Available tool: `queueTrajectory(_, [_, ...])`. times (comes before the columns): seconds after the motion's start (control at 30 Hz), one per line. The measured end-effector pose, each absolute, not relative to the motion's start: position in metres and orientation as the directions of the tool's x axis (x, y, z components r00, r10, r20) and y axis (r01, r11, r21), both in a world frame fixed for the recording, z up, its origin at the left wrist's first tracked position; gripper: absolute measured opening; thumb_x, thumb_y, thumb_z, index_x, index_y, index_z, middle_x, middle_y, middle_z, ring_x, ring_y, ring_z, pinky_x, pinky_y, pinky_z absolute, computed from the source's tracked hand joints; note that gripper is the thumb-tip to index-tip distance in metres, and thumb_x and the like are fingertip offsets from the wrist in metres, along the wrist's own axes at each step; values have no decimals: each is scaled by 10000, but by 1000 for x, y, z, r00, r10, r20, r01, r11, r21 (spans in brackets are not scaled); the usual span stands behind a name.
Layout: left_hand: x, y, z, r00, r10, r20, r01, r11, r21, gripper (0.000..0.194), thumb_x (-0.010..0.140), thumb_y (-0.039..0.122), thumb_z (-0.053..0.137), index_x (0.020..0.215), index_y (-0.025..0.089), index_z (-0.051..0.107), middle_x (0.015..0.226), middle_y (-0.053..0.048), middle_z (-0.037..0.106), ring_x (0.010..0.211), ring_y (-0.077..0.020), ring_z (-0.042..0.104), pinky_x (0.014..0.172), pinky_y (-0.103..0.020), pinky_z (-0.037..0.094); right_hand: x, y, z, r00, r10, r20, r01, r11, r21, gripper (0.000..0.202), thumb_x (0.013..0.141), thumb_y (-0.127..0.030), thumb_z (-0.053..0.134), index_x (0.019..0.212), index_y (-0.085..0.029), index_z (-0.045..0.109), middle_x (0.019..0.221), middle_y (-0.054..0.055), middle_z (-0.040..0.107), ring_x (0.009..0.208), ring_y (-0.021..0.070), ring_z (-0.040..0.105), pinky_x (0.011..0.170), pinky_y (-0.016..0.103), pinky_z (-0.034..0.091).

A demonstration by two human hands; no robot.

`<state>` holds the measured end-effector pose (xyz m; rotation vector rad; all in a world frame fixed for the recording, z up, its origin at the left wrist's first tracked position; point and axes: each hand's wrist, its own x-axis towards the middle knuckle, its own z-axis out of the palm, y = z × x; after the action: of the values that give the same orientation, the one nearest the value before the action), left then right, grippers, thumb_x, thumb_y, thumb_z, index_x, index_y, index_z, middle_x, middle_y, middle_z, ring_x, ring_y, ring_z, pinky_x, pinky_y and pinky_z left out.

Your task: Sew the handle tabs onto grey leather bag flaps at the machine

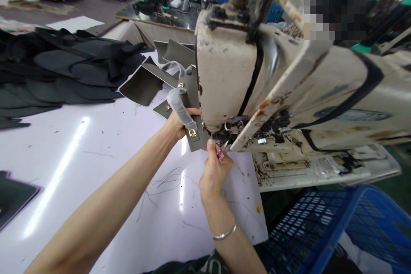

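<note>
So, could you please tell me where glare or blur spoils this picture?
Head view: a bright streak of glare runs across the white table; the sewing machine bulges with wide-angle distortion; a pixelated block covers the upper right; both hands, left hand and right hand, stay fairly sharp.

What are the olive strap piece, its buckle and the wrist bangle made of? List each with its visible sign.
Olive strap piece: probably leather or faux leather, with a matte, stiff flat cut.
Buckle: gold-toned metal that glints.
Bangle: silvery polished metal with a bright sheen.
</note>
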<state>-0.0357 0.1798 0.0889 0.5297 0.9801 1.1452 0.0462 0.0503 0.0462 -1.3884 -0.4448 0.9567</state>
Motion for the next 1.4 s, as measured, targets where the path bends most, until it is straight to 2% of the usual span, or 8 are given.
queueTrajectory(0.4, [-43,105,60,-352,851,-389,-544,153,825,270,600,171,827,814,118,672,749,-23,710,605,-142,638,608,-278,571,67,41,50,527,828,-194,-201,-101,-974,448,832,-433,702,562,-209,424,584,-47,330,597,109,316,543,244,280])
queueTrajectory(0.77, [-15,25,61,-352,715,-604,-727,198,658,97,828,67,658,840,155,697,852,-40,736,812,-138,695,718,-201,600,115,36,57,313,941,-133,-4,-139,-990,410,812,-386,693,505,-192,503,558,-51,359,589,111,321,581,256,296])
queueTrajectory(0.83, [-30,13,63,-171,779,-603,-591,408,696,98,889,229,676,841,152,714,842,-77,742,792,-177,703,687,-249,602,117,39,58,307,944,-117,-2,-123,-992,416,809,-381,685,499,-196,479,559,-53,347,587,110,307,588,259,295])
queueTrajectory(0.93, [-62,-5,70,159,765,-624,24,629,777,455,915,526,626,680,141,691,612,-95,671,535,-186,617,492,-273,498,118,40,56,305,946,-106,1,-112,-994,421,812,-373,672,497,-197,456,557,-53,316,585,106,284,577,260,265])
queueTrajectory(1.0, [-79,-12,76,87,865,-495,388,428,816,493,917,585,588,664,171,678,579,-73,641,506,-188,578,481,-291,454,117,40,55,304,948,-97,4,-104,-995,432,815,-371,663,488,-197,442,550,-53,300,582,105,274,565,262,240])
queueTrajectory(1.1, [-82,-8,79,-13,999,30,712,-12,703,333,934,519,587,992,224,730,920,-103,731,874,-302,685,758,-425,558,117,40,53,311,946,-87,19,-97,-995,421,806,-378,665,482,-192,472,536,-52,320,577,107,290,562,260,243])
queueTrajectory(1.2, [-67,13,76,150,924,353,811,-319,490,504,945,436,610,1409,248,554,1440,-147,576,1376,-378,484,1103,-583,423,118,40,51,313,945,-95,13,-104,-995,357,800,-395,679,533,-177,587,547,-44,404,589,117,350,587,256,305])
queueTrajectory(1.4, [-47,56,80,395,869,299,765,-491,417,500,992,488,543,1424,237,551,1541,-96,508,1444,-283,441,1188,-482,380,118,41,50,280,954,-110,-54,-99,-994,307,805,-392,693,606,-159,664,583,-40,473,601,119,380,613,257,352])
